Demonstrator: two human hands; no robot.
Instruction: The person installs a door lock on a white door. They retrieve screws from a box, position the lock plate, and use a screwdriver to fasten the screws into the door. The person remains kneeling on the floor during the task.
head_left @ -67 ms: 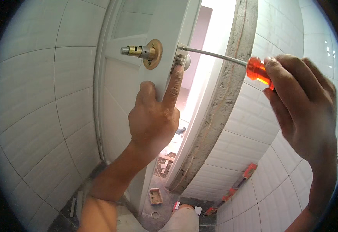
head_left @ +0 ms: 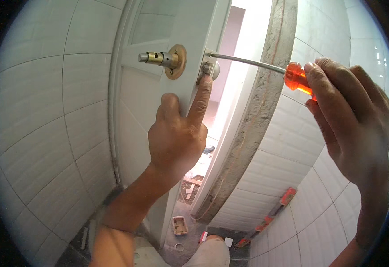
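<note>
A white door (head_left: 154, 102) stands ajar, its edge toward me. A brass lock spindle (head_left: 161, 58) with a round rose sticks out of its face. My left hand (head_left: 179, 133) rests against the door edge, index finger pressed up on the metal latch plate (head_left: 207, 68). My right hand (head_left: 352, 115) grips the orange handle of a screwdriver (head_left: 297, 76). Its long steel shaft runs left, and the tip meets the upper part of the latch plate.
White tiled walls (head_left: 38, 147) close in on both sides. A rough concrete door jamb (head_left: 265, 111) runs beside the gap. On the floor below lie small cardboard boxes (head_left: 179, 225), scraps and an orange spirit level (head_left: 274, 211) against the right wall.
</note>
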